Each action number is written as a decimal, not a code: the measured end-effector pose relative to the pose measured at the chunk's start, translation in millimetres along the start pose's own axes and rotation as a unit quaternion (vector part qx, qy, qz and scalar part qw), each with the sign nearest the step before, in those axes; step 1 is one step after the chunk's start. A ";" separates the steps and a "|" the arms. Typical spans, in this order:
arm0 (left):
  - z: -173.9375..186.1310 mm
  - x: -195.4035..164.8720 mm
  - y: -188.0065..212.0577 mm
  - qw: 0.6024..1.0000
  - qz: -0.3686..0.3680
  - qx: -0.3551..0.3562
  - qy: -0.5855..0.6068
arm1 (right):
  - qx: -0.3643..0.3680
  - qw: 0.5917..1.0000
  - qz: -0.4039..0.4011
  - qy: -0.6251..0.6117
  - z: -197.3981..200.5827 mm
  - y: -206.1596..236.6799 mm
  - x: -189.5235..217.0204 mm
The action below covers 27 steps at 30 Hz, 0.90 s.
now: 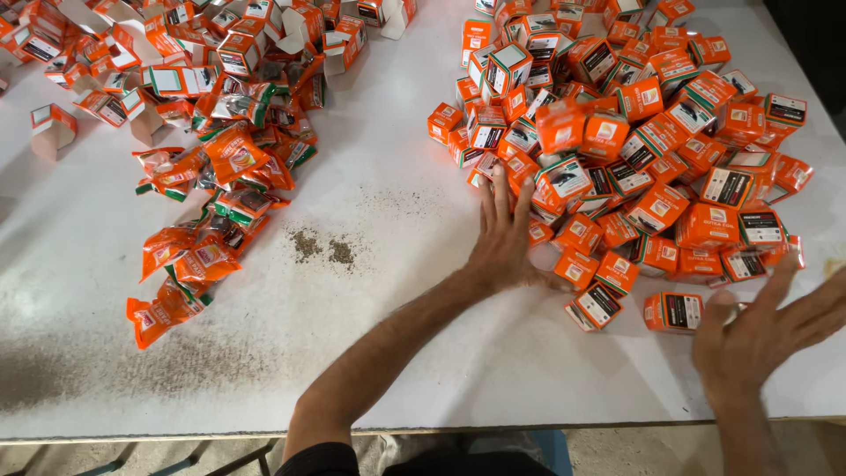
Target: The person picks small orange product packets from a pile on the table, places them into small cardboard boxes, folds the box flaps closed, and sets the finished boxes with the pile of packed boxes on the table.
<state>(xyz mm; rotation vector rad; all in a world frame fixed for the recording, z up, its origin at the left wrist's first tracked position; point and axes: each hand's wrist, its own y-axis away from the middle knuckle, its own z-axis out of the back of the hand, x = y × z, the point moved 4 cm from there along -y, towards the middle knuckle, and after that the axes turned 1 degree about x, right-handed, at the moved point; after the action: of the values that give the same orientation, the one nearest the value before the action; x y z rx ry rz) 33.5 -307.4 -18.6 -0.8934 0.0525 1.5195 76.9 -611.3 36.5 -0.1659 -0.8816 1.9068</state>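
Here the heap of small orange boxes is hemmed in between flat, spread fingers, nothing gripped: the left hand pressed against its near edge, the right hand just beside one stray box.

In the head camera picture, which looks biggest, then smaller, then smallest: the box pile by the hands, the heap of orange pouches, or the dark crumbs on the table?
1. Box pile, biggest.
2. Heap of orange pouches.
3. Dark crumbs, smallest.
The left hand touches the box pile; the right hand is at its near edge.
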 end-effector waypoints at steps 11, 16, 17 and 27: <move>-32.6 -24.5 -36.8 0.999 0.037 -0.014 -0.010 | 0.061 0.978 -0.017 -0.198 -81.3 -84.1 -82.7; -15.9 -17.1 -63.5 0.998 -0.050 0.047 -0.004 | 0.082 0.976 -0.038 -0.197 -79.5 -105.4 -59.8; -9.7 -12.3 -60.7 0.995 -0.088 0.051 -0.006 | 0.104 0.979 -0.060 -0.163 -73.0 -103.2 -55.9; 5.1 104.9 -71.2 0.972 0.087 -0.195 -0.101 | 0.072 0.915 0.353 -0.182 -27.4 2.5 125.0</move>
<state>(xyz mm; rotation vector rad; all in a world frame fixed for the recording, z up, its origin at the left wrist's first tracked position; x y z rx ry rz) 104.5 -204.3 -39.4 -1.0572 -0.3345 1.8130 25.2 -494.6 46.5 -0.0354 -1.0040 2.7368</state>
